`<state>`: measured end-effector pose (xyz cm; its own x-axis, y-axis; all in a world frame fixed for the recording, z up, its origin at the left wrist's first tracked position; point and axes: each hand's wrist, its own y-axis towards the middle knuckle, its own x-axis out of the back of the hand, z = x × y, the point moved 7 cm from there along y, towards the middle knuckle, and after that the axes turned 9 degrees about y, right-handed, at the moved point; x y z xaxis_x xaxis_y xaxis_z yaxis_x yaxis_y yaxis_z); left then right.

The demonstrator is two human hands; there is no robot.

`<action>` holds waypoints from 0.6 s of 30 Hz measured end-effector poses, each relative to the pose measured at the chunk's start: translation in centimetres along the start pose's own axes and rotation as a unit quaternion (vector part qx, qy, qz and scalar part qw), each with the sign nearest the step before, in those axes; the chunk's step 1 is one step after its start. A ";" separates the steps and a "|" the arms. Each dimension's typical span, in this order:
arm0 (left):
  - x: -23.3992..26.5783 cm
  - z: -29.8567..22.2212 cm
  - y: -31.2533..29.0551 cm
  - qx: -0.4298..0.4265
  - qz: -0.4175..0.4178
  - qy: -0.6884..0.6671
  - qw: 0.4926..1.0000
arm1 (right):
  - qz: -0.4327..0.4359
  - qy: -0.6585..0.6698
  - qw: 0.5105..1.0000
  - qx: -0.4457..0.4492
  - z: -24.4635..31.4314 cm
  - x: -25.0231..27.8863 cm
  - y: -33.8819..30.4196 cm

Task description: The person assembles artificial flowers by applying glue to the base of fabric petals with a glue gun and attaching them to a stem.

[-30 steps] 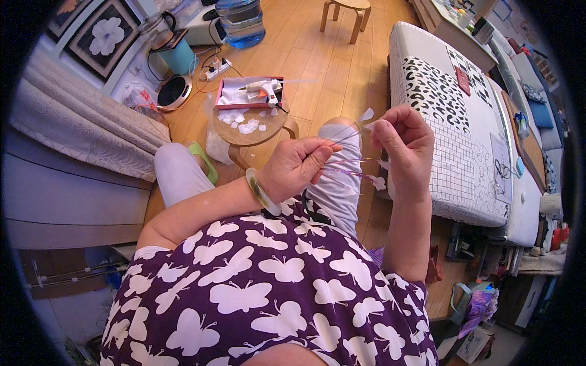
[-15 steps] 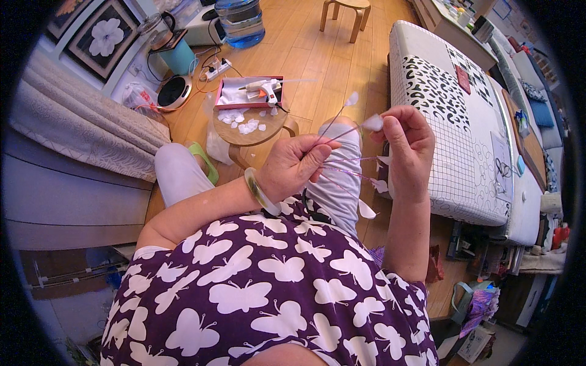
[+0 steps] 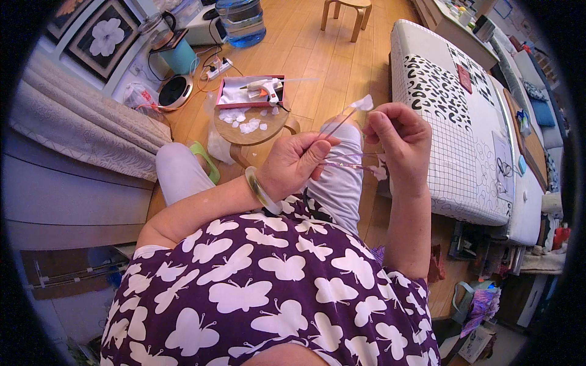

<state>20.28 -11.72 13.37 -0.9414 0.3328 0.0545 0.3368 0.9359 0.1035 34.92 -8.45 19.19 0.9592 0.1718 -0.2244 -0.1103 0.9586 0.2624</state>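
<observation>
Petal-tipped thin stems [image 3: 342,125] pinched over the lap

Left hand [image 3: 299,161] fingers close on the stems' lower ends; right hand [image 3: 397,143] fingertips pinch near a white petal [image 3: 365,102]. They look light, springy, easily bent; best held low on the stems.

The person wears a short-sleeved purple top [image 3: 256,293] printed all over with white butterflies, pale lavender trousers [image 3: 177,177] (light, almost white), and a smooth pale-green bangle [image 3: 259,190] around the left wrist; both forearms are bare.
</observation>
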 end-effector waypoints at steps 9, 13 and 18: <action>0.0 -0.3 0.0 0.009 -0.001 0.011 1.000 | -0.036 0.057 0.997 0.034 0.6 -0.1 0.3; 0.0 -0.1 -0.1 0.031 0.006 0.005 0.999 | 0.054 0.045 0.997 -0.010 -0.2 -0.4 0.6; -0.2 -0.2 -0.1 0.008 0.016 0.022 1.000 | 0.071 0.038 0.996 -0.038 -0.8 -0.4 0.7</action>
<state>20.49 -11.88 13.50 -0.9285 0.3573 0.1010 0.3659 0.9267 0.0859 34.27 -7.68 18.69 0.9106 0.3208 -0.2606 -0.2660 0.9375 0.2245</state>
